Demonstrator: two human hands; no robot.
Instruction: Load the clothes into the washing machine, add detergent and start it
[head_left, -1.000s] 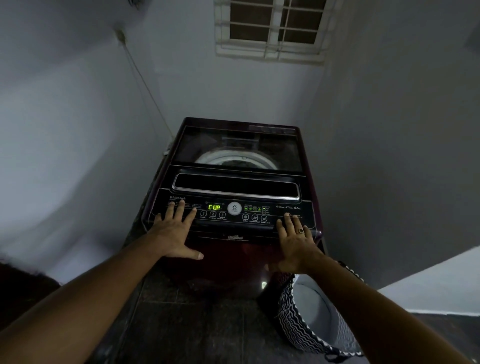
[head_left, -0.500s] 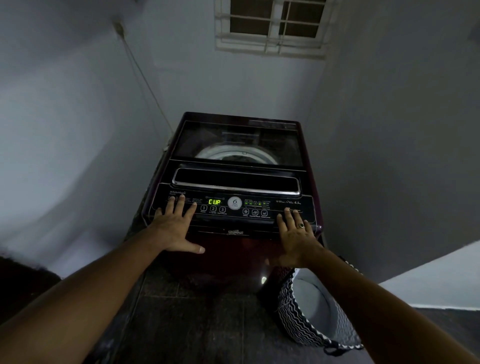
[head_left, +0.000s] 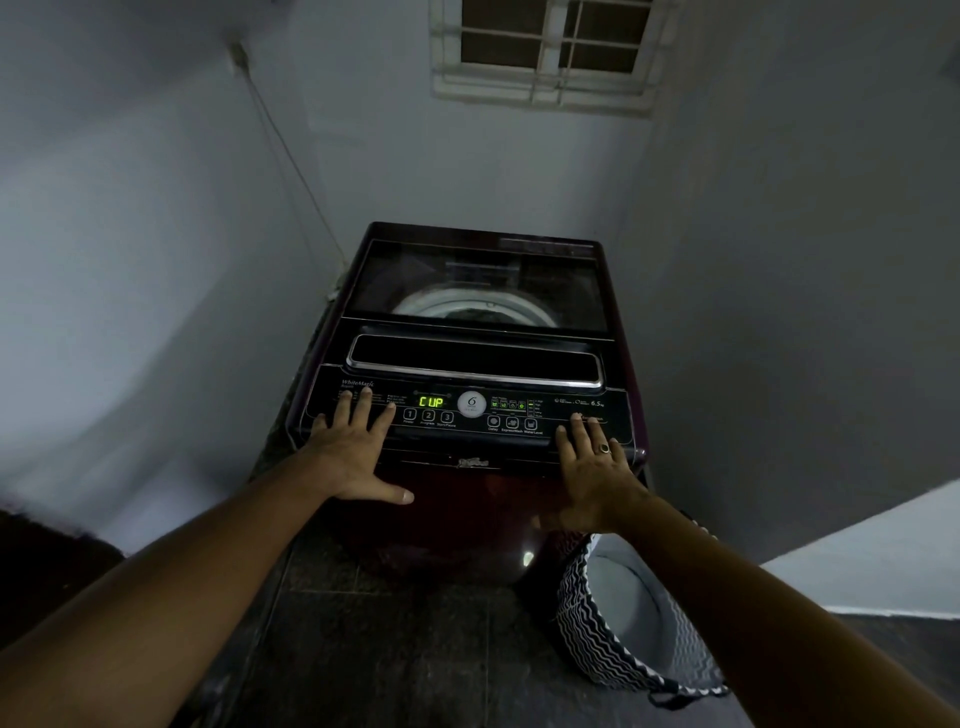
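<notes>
A dark maroon top-loading washing machine (head_left: 457, 499) stands in the corner with its glass lid (head_left: 478, 280) down; the drum rim and something dark show through it. The green display (head_left: 431, 401) on the control panel reads "CUP". My left hand (head_left: 353, 452) rests flat on the panel's left end, fingers straight, thumb spread over the front face. My right hand (head_left: 592, 467), with a ring, lies flat on the panel's right end. Neither hand holds anything.
A black-and-white zigzag laundry basket (head_left: 597, 639) stands on the dark tiled floor at the machine's front right; its pale inside shows no clothes. Walls close in on the left, back and right. A barred window (head_left: 545, 52) is high on the back wall.
The view has tilted slightly, so the machine sits a little higher in frame. Both hands stay flat on the panel ends.
</notes>
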